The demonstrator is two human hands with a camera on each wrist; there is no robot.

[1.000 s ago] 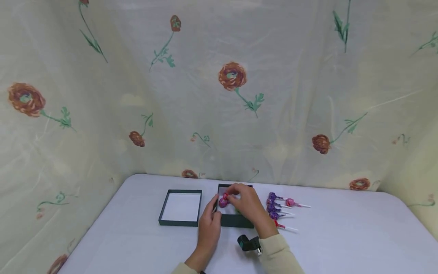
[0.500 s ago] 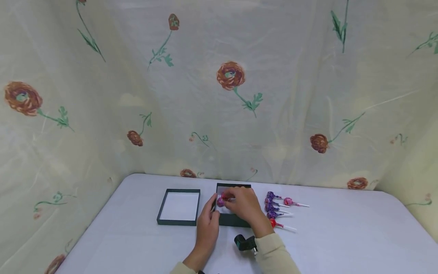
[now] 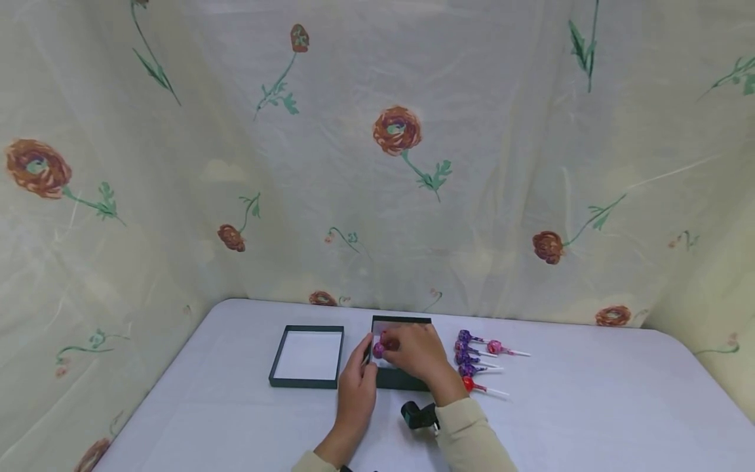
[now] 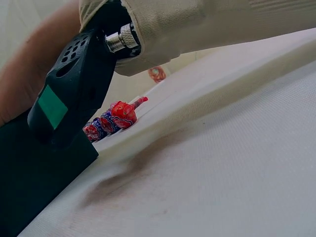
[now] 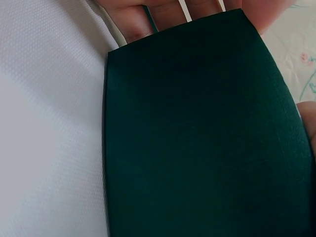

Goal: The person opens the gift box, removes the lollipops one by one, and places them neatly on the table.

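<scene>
**Both hands at the dark green box, pink lollipop in the right grip**

Right hand [image 3: 415,353]: grip closed on a pink lollipop [image 3: 379,349], fingers curled round its stick end, candy head sticking out at the left. Hand sits over the open dark green box [image 3: 401,379], covering most of the inside. A red-wrapped sweet shows just behind the pink head; can't tell if it's held or lying in the box.

Left hand [image 3: 358,387]: on the box's left wall, fingers curled against it, thumb up along the edge. Looks like a bracing pinch on the wall. The right wrist view shows fingertips [image 5: 163,12] past the far edge of the dark box side, nothing more.

Box: near wall and far rim visible, white lining at the back. Sits on the white desk [image 3: 590,419].

Out from the box:
- Left of the box, just beside, small gap: box lid [image 3: 307,356], dark green rim, white inside, lying open side up.
- Right of the box, near: loose lollipops [image 3: 472,360] in a rough column, purple ones, one pink further right, one red [image 4: 123,113] nearest the person. Sticks point away from the box.
- Near side of the box: black wrist camera [image 3: 415,415] on the right cuff, low over the desk.

Room: open desk right of the lollipops and in front of the lid. Behind the box the desk edge meets a floral curtain [image 3: 401,164], close.
</scene>
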